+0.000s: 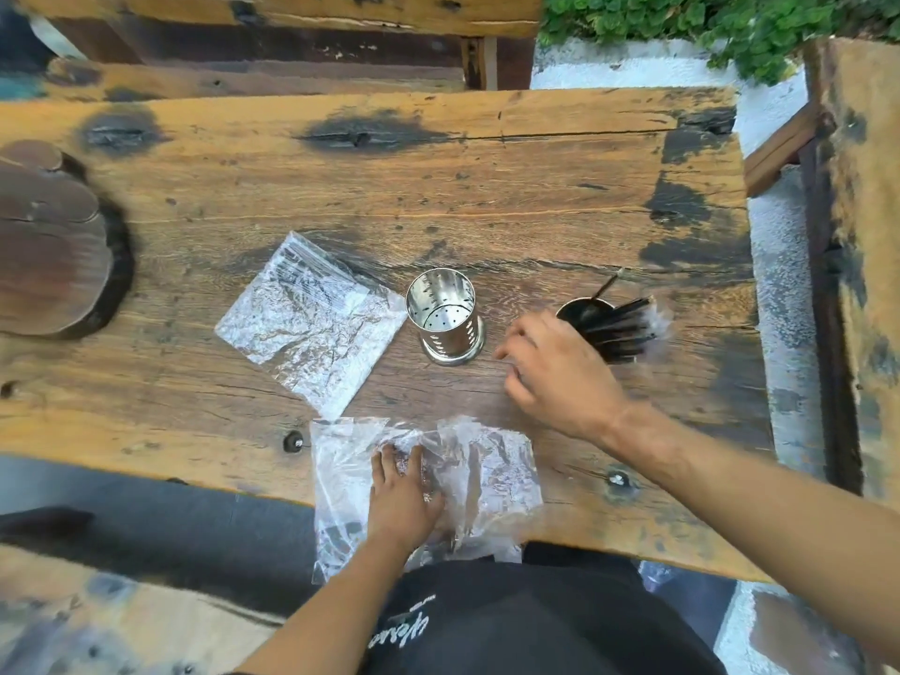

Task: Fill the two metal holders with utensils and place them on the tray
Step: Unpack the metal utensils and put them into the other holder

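Note:
An empty perforated metal holder [447, 316] stands upright mid-table. To its right a second holder [584, 309] is partly hidden behind my right hand [560, 370]. That hand grips a blurred bundle of black plastic utensils [621, 328] at this holder's mouth; one thin utensil [606, 286] sticks up from it. My left hand [404, 494] presses flat on a crumpled clear plastic bag [496, 472] at the near table edge. No tray shows clearly.
A second clear plastic bag [311, 324] lies flat left of the empty holder. A dark round wooden slab [48, 241] sits at the table's left end. Wooden benches [292, 75] run along the far and right sides, with greenery [706, 21] beyond.

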`<state>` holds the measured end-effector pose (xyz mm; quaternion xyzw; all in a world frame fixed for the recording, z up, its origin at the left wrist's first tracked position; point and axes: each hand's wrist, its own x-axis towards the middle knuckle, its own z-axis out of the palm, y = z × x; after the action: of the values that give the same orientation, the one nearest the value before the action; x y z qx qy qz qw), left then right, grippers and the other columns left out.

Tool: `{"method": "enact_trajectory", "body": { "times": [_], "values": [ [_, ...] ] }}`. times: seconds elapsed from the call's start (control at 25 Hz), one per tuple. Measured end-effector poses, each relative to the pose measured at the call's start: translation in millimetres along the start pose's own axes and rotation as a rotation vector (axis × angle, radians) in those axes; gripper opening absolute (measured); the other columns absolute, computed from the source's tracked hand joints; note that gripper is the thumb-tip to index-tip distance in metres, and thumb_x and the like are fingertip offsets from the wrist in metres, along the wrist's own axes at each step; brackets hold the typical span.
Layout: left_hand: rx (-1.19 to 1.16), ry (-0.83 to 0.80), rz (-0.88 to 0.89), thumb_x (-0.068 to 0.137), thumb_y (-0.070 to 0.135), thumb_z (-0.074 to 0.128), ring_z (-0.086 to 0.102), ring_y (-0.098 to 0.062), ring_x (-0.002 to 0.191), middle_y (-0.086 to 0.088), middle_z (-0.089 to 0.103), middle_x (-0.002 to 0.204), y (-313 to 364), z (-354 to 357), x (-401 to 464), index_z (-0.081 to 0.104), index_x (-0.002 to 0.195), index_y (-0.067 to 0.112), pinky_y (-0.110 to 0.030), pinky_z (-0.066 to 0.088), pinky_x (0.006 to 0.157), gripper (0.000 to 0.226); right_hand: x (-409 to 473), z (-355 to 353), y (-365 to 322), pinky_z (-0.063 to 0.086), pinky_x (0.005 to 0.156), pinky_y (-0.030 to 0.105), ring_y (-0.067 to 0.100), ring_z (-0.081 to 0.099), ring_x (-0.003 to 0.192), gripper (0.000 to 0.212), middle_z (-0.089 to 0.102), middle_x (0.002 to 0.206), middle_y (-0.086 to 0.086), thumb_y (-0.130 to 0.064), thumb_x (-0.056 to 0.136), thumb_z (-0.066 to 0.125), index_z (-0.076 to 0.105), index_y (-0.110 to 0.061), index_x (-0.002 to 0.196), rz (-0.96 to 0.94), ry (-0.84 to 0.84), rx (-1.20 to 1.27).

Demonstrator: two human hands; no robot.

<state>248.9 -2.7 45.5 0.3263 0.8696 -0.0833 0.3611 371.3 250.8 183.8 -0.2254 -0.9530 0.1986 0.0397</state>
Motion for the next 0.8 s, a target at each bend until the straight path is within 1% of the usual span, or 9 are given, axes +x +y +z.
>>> {"method": "enact_trajectory", "body": {
  "times": [0.08,0.16,0.24,0.32,0.48,0.56,0.64,0.72,0.8],
  "values": [
    [-0.02,0.019,-0.029,0.096,0.054,0.05,-0.008,-0.04,0.158,-0.02,-0.003,0.17,-9,5,-9,0.012,0.164,0.025,-0.05,0.028,0.124,0.084,1,36,-26,0.048,0.091,0.029,0.014,0.052,0.107,0.029,0.056,0.113,-0.002,-0.032,0.092,0.053,0.067,-0.018,0.114,-0.09,-0.131,0.097],
    [-0.001,0.018,-0.053,0.095,0.058,0.049,-0.008,-0.038,0.158,-0.018,-0.002,0.171,-23,9,-13,0.014,0.164,0.028,-0.051,0.027,0.124,0.083,10,73,-48,0.049,0.088,0.03,0.016,0.053,0.107,0.026,0.056,0.113,-0.001,-0.029,0.093,0.056,0.066,-0.018,0.114,-0.119,-0.238,0.152],
    [0.015,0.018,-0.073,0.093,0.063,0.047,-0.008,-0.035,0.159,-0.016,-0.002,0.171,-40,13,-14,0.015,0.163,0.031,-0.054,0.024,0.124,0.083,20,105,-66,0.049,0.095,0.036,0.018,0.051,0.112,0.029,0.056,0.117,0.0,-0.028,0.093,0.056,0.064,-0.017,0.12,-0.095,-0.312,0.187],
    [0.023,0.015,-0.077,0.093,0.067,0.046,-0.01,-0.034,0.159,-0.014,-0.002,0.171,-58,16,-12,0.013,0.163,0.034,-0.056,0.016,0.126,0.084,30,130,-80,0.046,0.102,0.037,0.02,0.049,0.117,0.035,0.054,0.122,0.002,-0.027,0.094,0.057,0.061,-0.017,0.127,-0.037,-0.34,0.213],
    [0.042,0.021,-0.025,0.094,0.065,0.042,-0.016,-0.034,0.158,-0.014,-0.009,0.171,-107,9,-5,0.007,0.163,0.034,-0.058,0.004,0.127,0.083,58,173,-113,0.037,0.115,0.042,0.025,0.041,0.131,0.047,0.046,0.136,0.007,-0.029,0.097,0.054,0.049,-0.016,0.142,0.024,-0.383,0.16],
    [0.059,0.029,0.011,0.095,0.065,0.039,-0.018,-0.031,0.158,-0.013,-0.011,0.172,-135,3,1,0.006,0.163,0.034,-0.058,-0.002,0.127,0.082,85,193,-131,0.025,0.123,0.046,0.03,0.032,0.142,0.051,0.039,0.148,0.012,-0.032,0.098,0.054,0.045,-0.018,0.146,0.046,-0.373,0.096],
    [0.064,0.038,0.043,0.095,0.066,0.033,-0.02,-0.029,0.158,-0.011,-0.012,0.172,-163,-4,6,0.007,0.163,0.034,-0.058,-0.006,0.127,0.079,120,212,-148,0.011,0.126,0.05,0.036,0.015,0.153,0.057,0.025,0.16,0.014,-0.034,0.098,0.055,0.039,-0.023,0.152,0.089,-0.357,0.058],
    [0.056,0.042,0.064,0.095,0.068,0.029,-0.021,-0.028,0.157,-0.009,-0.012,0.172,-185,-13,12,0.007,0.163,0.035,-0.058,-0.009,0.126,0.078,155,227,-156,0.003,0.126,0.055,0.037,-0.005,0.155,0.065,0.006,0.167,0.011,-0.039,0.098,0.055,0.028,-0.032,0.157,0.132,-0.351,0.017],
    [0.033,0.049,0.064,0.096,0.068,0.029,-0.021,-0.027,0.157,-0.008,-0.011,0.172,-212,-23,23,0.008,0.162,0.036,-0.057,-0.012,0.125,0.076,189,245,-162,-0.002,0.124,0.059,0.041,-0.017,0.152,0.073,-0.008,0.168,0.008,-0.049,0.097,0.054,0.016,-0.04,0.159,0.147,-0.373,-0.057]
  ]
}}
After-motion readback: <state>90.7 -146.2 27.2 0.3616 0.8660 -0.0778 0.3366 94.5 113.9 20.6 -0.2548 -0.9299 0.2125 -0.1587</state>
